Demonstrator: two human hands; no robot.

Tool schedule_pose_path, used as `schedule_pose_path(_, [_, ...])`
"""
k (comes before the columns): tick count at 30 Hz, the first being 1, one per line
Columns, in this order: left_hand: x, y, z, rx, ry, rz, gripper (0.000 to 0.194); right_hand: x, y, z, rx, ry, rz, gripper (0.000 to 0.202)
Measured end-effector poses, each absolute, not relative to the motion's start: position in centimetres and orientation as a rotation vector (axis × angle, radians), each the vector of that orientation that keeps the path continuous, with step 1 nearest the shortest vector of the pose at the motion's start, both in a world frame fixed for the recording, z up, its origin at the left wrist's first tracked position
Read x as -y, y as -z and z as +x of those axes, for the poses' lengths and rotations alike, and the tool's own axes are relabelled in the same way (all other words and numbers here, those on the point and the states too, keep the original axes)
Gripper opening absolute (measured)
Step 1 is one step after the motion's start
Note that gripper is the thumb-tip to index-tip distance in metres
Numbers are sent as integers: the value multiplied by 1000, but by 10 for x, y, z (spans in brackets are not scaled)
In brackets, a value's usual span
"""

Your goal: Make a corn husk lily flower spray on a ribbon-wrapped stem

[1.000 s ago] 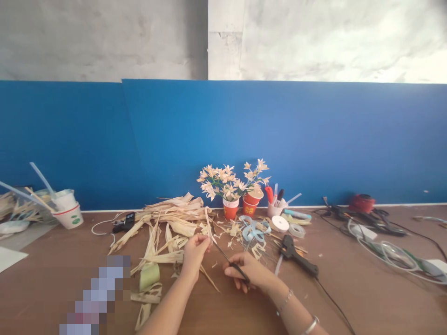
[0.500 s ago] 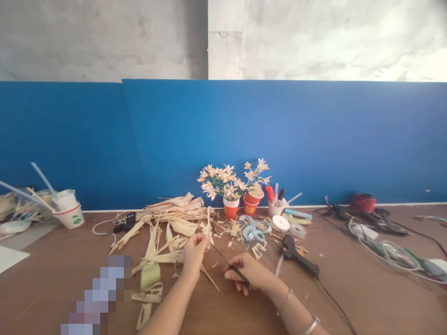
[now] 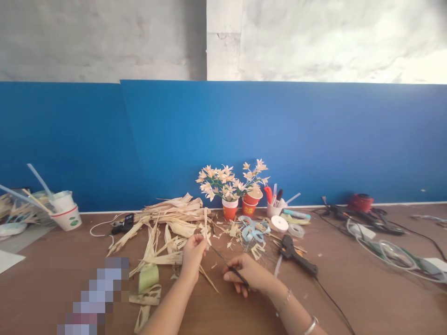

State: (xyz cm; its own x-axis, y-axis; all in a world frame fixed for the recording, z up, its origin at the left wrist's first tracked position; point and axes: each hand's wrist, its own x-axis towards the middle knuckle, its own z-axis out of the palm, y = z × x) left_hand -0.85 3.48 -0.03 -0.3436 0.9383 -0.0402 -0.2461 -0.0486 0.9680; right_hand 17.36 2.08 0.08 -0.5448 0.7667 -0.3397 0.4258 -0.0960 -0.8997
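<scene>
Pinched in my left hand (image 3: pixel 194 253) is a narrow strip of pale corn husk (image 3: pixel 206 223), standing upright above the fingertips. My right hand (image 3: pixel 246 273) grips a pair of scissors with dark handles (image 3: pixel 239 276). Their blades point up and left, with the tips at the lower part of the strip beside my left fingers. Whether the blades are apart there is too small to tell. Behind and left of my left hand lies a heap of dry corn husks (image 3: pixel 174 209). A green ribbon roll (image 3: pixel 148 278) sits left of my left forearm.
Husk flowers (image 3: pixel 223 179) stand in red paper cups (image 3: pixel 229 212) at the back. A black glue gun (image 3: pixel 296 256) with its cord lies right of my right hand. Blue ribbon (image 3: pixel 253 230), a white roll (image 3: pixel 280 224) and husk scraps are nearby. Cables (image 3: pixel 391 253) lie far right, a white cup (image 3: pixel 68 217) left.
The view has shifted slightly. The husk strip's top now leans a little differently above my left hand. Both hands keep almost the same place and grip.
</scene>
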Motion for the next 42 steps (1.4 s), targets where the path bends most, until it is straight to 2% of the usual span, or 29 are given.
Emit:
schedule_pose_path(5, [-33, -3, -9, -1170, -1527, 795, 31, -21, -2, 174, 1888, -1686, -1316, 26])
schedule_pose_path(10, [-32, -4, -10, -1112, -1476, 769, 24, -20, -4, 175, 1910, -1685, -1302, 30])
schedule_pose_path(27, [-29, -2, -5, -1164, -1513, 707, 25, -19, -6, 172, 1919, -1686, -1307, 25])
schedule_pose_path(42, [-29, -1, -5, -1014, -1536, 552, 26, -18, -7, 171, 1912, -1663, -1227, 23])
